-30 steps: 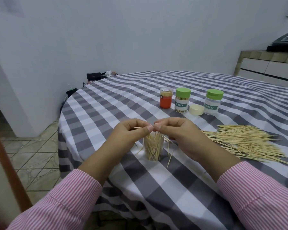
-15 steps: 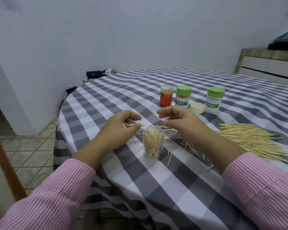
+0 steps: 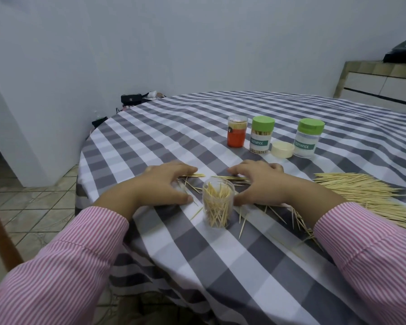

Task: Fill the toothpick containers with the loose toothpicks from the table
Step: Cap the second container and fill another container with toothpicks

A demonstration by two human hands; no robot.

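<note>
Fingertips of left hand (image 3: 161, 184) spread flat on the checked tablecloth (image 3: 220, 254), lightly bent, resting over a few scattered toothpicks (image 3: 192, 175); nothing gripped. Right hand (image 3: 259, 181) likewise palm down, fingers loosely arched over more strays, thumb just beside the open clear container (image 3: 218, 204); no pinch visible. Between the two hands, upright, that container, partly filled with toothpicks leaning at angles. Around its base and toward the right sleeve (image 3: 373, 249), further loose sticks. Farther right, the large heap of toothpicks (image 3: 366, 195), fanned across the cloth. Beyond the hands, in a row: an orange-labelled jar (image 3: 236, 134), a green-capped container (image 3: 262, 134) showing sticks inside, a cream lid (image 3: 282, 149) lying flat, and a second green-capped container (image 3: 308, 137). Left sleeve (image 3: 63, 266) in pink stripes at the table edge.
</note>
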